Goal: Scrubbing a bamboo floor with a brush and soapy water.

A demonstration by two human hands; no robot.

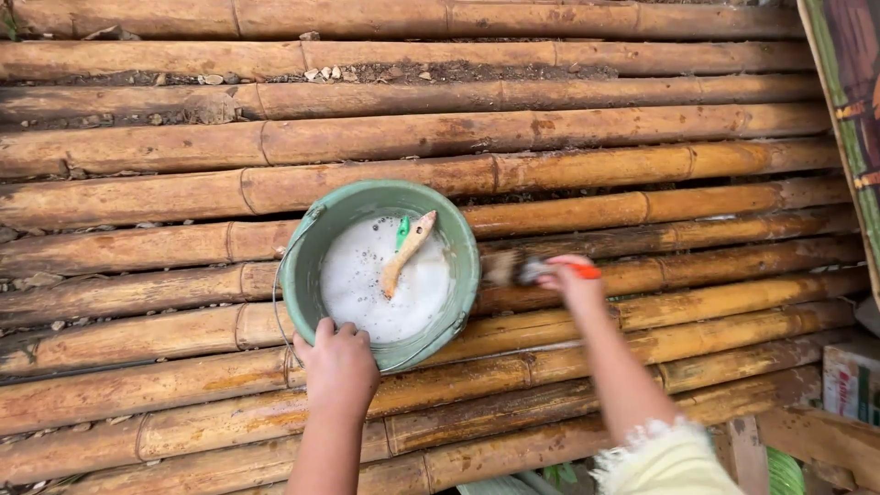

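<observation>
A green bucket [307,275] of white foamy liquid sits on a row of bamboo poles [367,137]. My left hand [337,367] grips its near rim. Inside the bucket lie a pale wooden-handled brush [407,253] and a small green-handled one [401,232], both leaning toward the far rim. My right hand [570,282] holds a paintbrush with an orange handle [522,269], its bristles blurred and pressed against a pole just right of the bucket.
The bamboo poles run left to right and fill most of the view, with grit and small stones [321,73] in the gaps near the top. A painted board [848,101] stands at the right edge. A carton [851,380] sits at lower right.
</observation>
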